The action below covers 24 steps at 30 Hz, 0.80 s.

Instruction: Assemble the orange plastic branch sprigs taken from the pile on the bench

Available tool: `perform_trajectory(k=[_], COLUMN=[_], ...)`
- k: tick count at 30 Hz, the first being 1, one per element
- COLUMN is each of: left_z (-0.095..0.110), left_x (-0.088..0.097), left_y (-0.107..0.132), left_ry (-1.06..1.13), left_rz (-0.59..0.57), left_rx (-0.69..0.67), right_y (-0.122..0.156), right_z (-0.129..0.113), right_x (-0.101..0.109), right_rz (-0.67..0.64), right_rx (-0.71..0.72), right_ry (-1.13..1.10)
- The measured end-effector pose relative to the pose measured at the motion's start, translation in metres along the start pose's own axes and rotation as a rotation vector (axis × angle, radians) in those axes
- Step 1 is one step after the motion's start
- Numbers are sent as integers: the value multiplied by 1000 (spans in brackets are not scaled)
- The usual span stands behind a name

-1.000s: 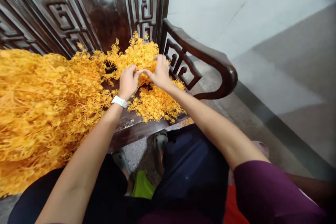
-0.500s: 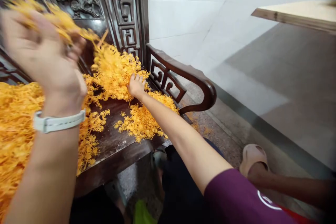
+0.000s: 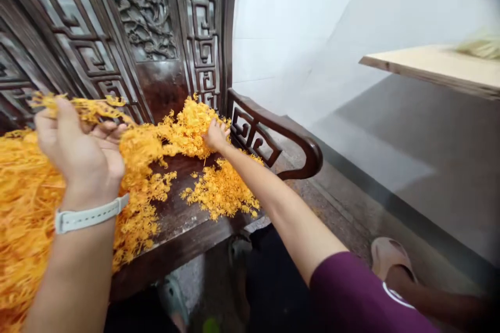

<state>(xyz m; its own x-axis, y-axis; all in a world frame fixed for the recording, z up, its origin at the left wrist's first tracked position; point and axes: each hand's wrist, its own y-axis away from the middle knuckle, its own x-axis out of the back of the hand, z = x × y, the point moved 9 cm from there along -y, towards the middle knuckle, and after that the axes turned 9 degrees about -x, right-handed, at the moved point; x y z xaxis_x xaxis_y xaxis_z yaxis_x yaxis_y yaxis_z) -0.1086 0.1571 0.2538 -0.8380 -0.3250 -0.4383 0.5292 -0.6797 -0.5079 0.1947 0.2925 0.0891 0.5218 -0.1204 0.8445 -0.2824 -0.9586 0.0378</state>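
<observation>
**Left hand raised, right arm stretched forward**

The left hand point(image 3: 80, 153) is lifted near the camera, back toward the viewer, fingers curled closed around a pinch. A white band circles its wrist, the forearm bare. The right arm extends straight ahead from a purple sleeve, elbow nearly locked. The right hand point(image 3: 215, 135) is palm-down with fingers bent.

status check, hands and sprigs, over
Left hand raised, shut on orange sprig. Right hand in the small pile by the armrest. Nothing blocking.
</observation>
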Motion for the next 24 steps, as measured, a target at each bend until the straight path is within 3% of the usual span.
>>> perform_trajectory(k=[1,3,6,9,11,14,16,19,24], left_z=[3,8,10,13,17,18,15,9,-2], left_x=[5,1,-1,2,2,0,-2,-4,7], left_y=[6,14,23,36,49,73,91,121,178], left_ry=[20,27,-10,-53,-71,-71,-68,-106,-428], left_rz=[84,70,17,-20,-59,-105,-142,-247,-609], left_rx=[-31,-64,6,128,192,276,342,389,268], right_y=[2,6,23,68,113,179,207,227,252], right_z=[0,1,-5,-32,-52,-61,-56,-37,-9], right_x=[4,13,27,40,41,30,26,23,28], right_rz=[1,-2,1,-70,-300,-697,-773,-753,-858], right_rx=[-15,-63,-104,88,278,356,378,350,198], right_ry=[-10,-35,-69,-299,-607,-893,-954,-1002,-1219])
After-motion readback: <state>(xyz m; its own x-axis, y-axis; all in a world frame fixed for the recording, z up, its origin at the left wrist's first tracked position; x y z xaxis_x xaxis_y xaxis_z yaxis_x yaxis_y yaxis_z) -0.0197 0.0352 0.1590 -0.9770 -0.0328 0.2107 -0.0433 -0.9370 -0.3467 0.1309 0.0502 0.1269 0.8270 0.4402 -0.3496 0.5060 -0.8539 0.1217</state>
